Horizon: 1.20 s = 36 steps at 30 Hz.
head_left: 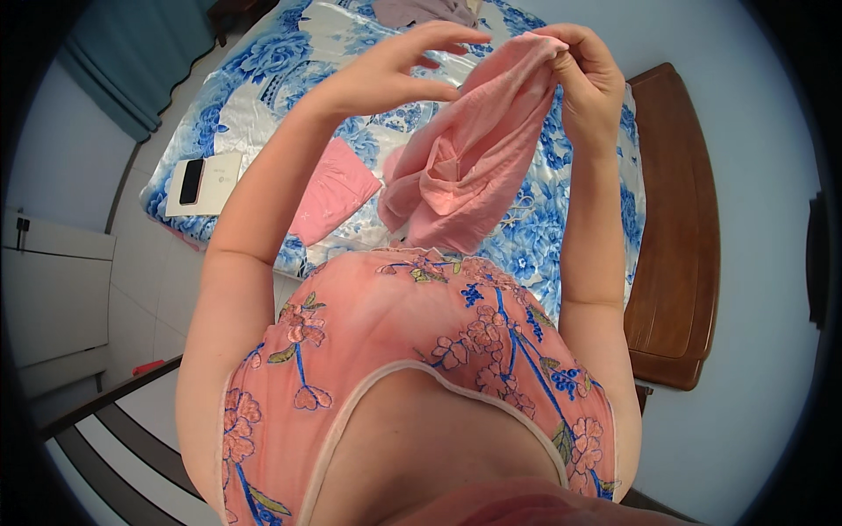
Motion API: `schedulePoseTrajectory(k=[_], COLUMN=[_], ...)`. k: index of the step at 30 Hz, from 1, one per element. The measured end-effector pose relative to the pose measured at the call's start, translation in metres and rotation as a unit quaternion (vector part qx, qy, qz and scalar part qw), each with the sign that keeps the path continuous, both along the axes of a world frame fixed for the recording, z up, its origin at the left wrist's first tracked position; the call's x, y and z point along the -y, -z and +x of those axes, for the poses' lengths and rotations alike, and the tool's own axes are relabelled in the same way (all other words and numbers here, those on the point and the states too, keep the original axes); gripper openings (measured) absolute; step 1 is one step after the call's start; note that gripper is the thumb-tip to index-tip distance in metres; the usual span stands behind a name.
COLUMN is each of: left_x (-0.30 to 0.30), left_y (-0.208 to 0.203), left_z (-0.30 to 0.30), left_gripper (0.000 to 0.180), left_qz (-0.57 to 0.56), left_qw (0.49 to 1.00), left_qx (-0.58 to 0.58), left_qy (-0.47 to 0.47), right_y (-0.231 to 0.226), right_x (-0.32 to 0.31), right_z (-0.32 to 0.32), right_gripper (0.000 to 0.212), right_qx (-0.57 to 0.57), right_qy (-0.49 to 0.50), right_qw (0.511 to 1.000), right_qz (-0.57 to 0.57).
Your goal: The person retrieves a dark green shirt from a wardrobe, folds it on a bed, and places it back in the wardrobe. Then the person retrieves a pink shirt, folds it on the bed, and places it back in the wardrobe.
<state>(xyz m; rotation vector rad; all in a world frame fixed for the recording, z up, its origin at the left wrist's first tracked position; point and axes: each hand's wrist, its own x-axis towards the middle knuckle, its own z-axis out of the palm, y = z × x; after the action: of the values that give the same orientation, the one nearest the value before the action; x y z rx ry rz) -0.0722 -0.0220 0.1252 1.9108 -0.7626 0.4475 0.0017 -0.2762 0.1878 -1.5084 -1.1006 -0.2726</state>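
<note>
A crumpled pink cloth point(478, 153) hangs in loose folds above the bed. Its top corner is pinched between the thumb and fingers of my right hand point(592, 83). My left hand point(399, 70) is just left of the cloth, its fingers stretched out and apart from the thumb, holding nothing. Whether those fingertips touch the fabric, I cannot tell. Beneath my left forearm lies a folded pink cloth point(338, 191) on the bed, partly hidden by the arm.
The bed point(535, 237) has a blue-and-white floral cover and a brown wooden headboard point(671, 237) on the right. A black phone point(191, 181) rests on a white flat box point(221, 186) at the left edge. Greyish cloth point(421, 10) lies at the far side.
</note>
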Motion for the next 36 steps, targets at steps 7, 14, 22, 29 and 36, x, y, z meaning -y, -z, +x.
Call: schedulePoseTrajectory(k=[7, 14, 22, 29, 36], left_x=[0.024, 0.044, 0.065, 0.039, 0.042], left_y=[-0.014, -0.05, -0.073, -0.089, -0.096], left_z=[0.019, 0.015, 0.011, 0.025, 0.02], left_gripper=[0.054, 0.039, 0.035, 0.032, 0.029], left_qz=[-0.083, -0.126, -0.111, -0.252, -0.252], left_qw=[0.968, 0.95, 0.943, 0.933, 0.946], left_qx=[-0.183, -0.203, -0.248, -0.213, -0.175], left_qy=[0.149, 0.202, 0.191, 0.144, 0.105], right_y=[-0.018, -0.016, -0.021, 0.028, 0.067], right_x=[0.012, 0.018, 0.02, 0.003, -0.009], right_z=[0.003, -0.012, -0.02, -0.02, -0.019], right_gripper=[0.018, 0.022, 0.011, 0.027, 0.033], right_qx=[-0.066, -0.132, -0.008, 0.006, 0.007], right_qy=[-0.028, -0.026, 0.081, 0.186, 0.284], right_qw=[0.997, 0.991, 0.991, 0.972, 0.942], right_qz=[0.004, -0.021, -0.104, -0.146, -0.177])
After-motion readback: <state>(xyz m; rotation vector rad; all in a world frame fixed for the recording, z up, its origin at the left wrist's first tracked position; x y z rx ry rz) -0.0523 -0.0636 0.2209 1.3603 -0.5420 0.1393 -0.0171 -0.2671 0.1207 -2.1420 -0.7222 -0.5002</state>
